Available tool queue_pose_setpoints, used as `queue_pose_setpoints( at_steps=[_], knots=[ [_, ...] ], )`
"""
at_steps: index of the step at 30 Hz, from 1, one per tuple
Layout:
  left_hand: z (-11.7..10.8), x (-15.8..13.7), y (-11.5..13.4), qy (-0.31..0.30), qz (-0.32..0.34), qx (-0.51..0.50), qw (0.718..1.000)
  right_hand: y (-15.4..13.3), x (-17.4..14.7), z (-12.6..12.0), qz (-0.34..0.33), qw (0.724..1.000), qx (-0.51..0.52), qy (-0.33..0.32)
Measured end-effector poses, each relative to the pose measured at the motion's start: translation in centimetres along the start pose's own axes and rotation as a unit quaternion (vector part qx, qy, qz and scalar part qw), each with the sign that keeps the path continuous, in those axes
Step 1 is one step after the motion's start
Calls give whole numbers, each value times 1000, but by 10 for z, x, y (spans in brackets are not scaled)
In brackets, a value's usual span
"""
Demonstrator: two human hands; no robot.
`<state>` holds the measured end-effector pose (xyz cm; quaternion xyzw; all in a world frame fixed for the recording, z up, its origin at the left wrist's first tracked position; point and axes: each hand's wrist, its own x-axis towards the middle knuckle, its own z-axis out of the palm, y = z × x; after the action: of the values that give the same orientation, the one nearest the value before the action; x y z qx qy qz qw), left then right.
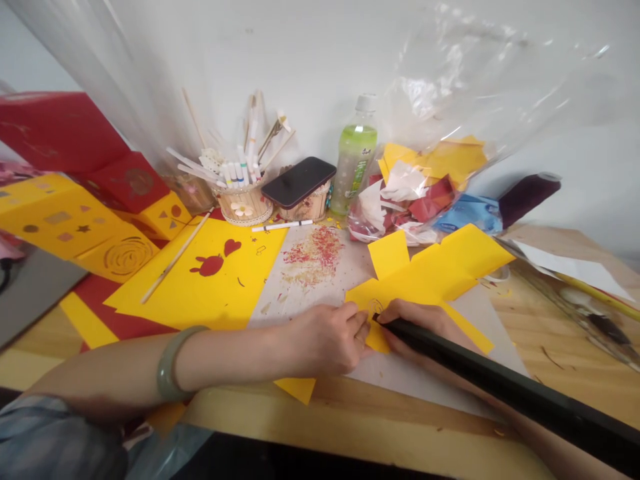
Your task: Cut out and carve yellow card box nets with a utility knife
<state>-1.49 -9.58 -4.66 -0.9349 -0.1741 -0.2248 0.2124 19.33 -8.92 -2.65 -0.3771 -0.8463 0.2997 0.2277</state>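
Note:
A yellow card cutout with several flaps lies in front of me, a small swirl pattern drawn or cut near its left end. My left hand, with a green bangle on the wrist, has its fingers curled and pressed together at the card's left edge. In my right hand is a long black pen-like tool. Its tip rests on the card beside the swirl. The tool covers much of the right hand and runs off the lower right; its exact kind is unclear.
A grey mat bears red and yellow scraps. Left are yellow sheets, a wooden stick and red and yellow boxes. Behind stand a marker basket, a phone, a green bottle and a scrap bag.

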Motion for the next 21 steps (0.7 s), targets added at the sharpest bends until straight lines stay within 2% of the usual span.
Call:
queue_pose_setpoints(
  at_steps=[7, 11, 16, 21],
  knots=[
    [-1, 0, 0, 10, 0, -4, 1000, 6, 0, -3, -12, 999, 35, -7],
    [-1, 0, 0, -5, 4, 2, 1000, 12, -2, -4, -30, 998, 39, -29],
    [1, -1, 1, -15, -1, 11, 1000, 12, 0, -8, -20, 997, 45, -54],
    [4, -1, 1, 22, 5, 3, 1000, 12, 1, -12, -22, 996, 56, -71]
  ],
)
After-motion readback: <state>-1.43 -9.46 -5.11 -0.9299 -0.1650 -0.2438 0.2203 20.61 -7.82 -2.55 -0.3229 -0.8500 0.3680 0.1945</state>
